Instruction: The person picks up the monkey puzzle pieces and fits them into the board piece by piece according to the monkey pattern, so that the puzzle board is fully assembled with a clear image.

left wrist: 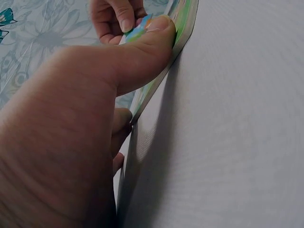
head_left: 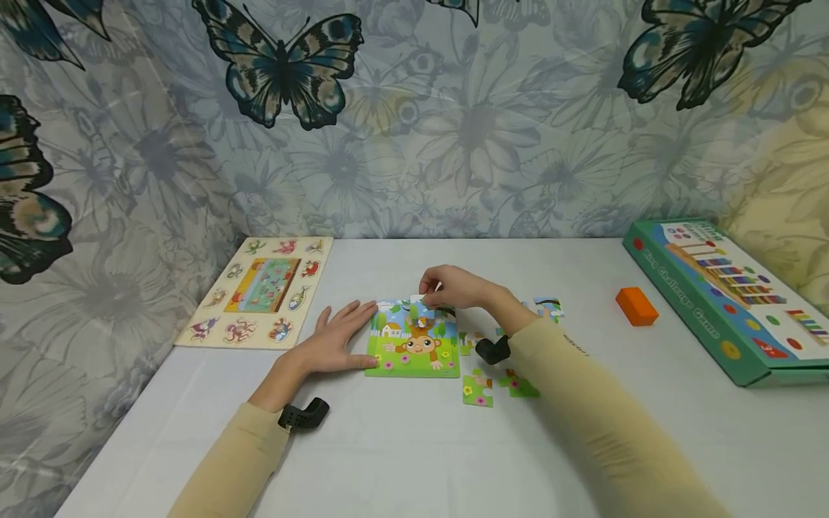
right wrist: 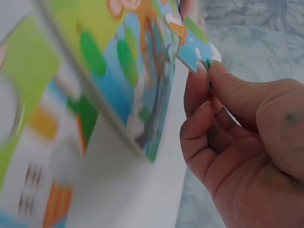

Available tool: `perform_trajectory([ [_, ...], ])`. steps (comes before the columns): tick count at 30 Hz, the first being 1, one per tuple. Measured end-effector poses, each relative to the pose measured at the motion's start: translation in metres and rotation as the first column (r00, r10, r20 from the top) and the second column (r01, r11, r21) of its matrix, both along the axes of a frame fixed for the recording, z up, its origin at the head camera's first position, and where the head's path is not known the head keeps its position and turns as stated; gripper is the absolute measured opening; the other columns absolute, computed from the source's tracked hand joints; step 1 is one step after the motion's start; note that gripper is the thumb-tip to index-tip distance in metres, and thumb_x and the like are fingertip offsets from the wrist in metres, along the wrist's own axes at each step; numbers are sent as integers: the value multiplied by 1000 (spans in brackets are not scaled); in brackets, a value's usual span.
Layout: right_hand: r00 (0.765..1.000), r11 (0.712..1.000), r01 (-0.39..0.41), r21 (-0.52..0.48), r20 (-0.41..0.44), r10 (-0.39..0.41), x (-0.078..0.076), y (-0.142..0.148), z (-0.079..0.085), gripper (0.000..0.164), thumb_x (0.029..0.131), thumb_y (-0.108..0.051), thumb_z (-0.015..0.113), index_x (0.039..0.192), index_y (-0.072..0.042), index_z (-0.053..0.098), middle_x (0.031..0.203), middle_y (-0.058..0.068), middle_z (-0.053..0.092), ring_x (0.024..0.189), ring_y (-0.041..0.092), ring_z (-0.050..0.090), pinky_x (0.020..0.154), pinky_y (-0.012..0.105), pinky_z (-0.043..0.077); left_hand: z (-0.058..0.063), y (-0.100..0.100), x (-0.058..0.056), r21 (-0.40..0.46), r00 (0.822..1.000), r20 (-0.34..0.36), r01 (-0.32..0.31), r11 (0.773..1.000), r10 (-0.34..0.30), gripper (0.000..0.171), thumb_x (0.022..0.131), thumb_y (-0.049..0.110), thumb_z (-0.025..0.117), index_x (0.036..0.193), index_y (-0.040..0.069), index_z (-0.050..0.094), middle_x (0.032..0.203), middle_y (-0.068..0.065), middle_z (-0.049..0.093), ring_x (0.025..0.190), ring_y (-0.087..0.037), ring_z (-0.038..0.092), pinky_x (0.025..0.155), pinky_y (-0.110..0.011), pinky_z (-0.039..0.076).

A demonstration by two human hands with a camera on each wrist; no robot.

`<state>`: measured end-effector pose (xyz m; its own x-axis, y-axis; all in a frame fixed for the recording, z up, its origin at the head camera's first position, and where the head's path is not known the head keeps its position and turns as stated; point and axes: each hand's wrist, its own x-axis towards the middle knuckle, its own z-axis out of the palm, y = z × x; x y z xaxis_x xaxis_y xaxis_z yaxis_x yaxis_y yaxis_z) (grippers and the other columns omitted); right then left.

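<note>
A thin, square puzzle board (head_left: pixel 414 352) with crisp edges lies flat on the smooth white table (head_left: pixel 382 446), its face printed with a monkey, grass and a small house. At its nine o'clock the left hand (head_left: pixel 334 342) rests with straight, spread fingers, the thumb lying on the board's near corner. The right hand (head_left: pixel 453 286), at about one o'clock, pinches a flat puzzle piece (right wrist: pixel 190 47) between thumb and forefinger, the other fingers curled beneath; the piece is blue, white and orange with a curved, notched outline, and sits tilted over the board's twelve o'clock side, though I cannot tell whether it touches. From three to four o'clock of the board lie loose puzzle pieces (head_left: pixel 478 390) with rounded knobs and hollows, partly hidden by the right arm. Farther off, just short of three o'clock, is an orange block (head_left: pixel 637 306) with flat faces, beside a green, glossy-looking box (head_left: pixel 732 302). Between nine and ten o'clock lies a pale board of sea animals (head_left: pixel 259 338), a coloured rectangle at its centre. Behind everything hangs softly creased, flower-printed cloth (head_left: pixel 447 144) with dark butterflies. Both sleeves (head_left: pixel 583 396) are tan, finely wrinkled fabric.
</note>
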<state>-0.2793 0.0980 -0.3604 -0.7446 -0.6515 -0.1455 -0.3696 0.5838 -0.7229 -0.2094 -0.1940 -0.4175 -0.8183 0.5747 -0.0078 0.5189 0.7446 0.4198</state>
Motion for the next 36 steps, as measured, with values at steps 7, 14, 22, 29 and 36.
perform_trajectory([
  [7,1000,1000,-7,12,-4,7,1,-24,-4,7,100,-8,64,104,-2,63,93,7,66,82,20,66,82,33,52,0,1,-2,-13,1000,2,1,1000,-1,101,84,57,74,161,11,27,166,-4,24,153,-32,13,112,-69,-4],
  [14,1000,999,2,37,-30,-1,3,-43,-5,7,101,-10,64,105,-4,63,92,5,65,79,18,61,81,33,51,3,2,-3,-13,1000,-8,7,1000,-7,101,84,58,74,161,10,29,166,-4,25,152,-32,14,112,-70,-3],
  [22,995,995,-8,97,-100,18,2,-49,-11,12,99,-12,67,108,-4,64,101,5,65,91,19,61,86,32,50,3,3,-3,-16,1000,5,2,1000,-2,101,85,58,74,161,10,28,166,-5,24,152,-33,13,112,-70,-4],
  [29,992,990,-42,135,-109,57,3,-41,-11,21,94,-12,74,113,-7,67,111,4,64,104,21,62,89,32,51,4,4,-3,-3,1000,1,9,1000,-9,101,85,58,74,161,10,28,166,-5,24,152,-33,13,112,-69,-4],
  [36,979,974,-95,205,-160,129,11,-45,-11,28,92,-18,78,116,-7,70,111,3,60,99,19,58,90,31,49,3,3,1,2,1000,11,3,1000,-3,101,85,58,74,160,9,29,165,-5,25,152,-34,14,111,-70,-4],
])
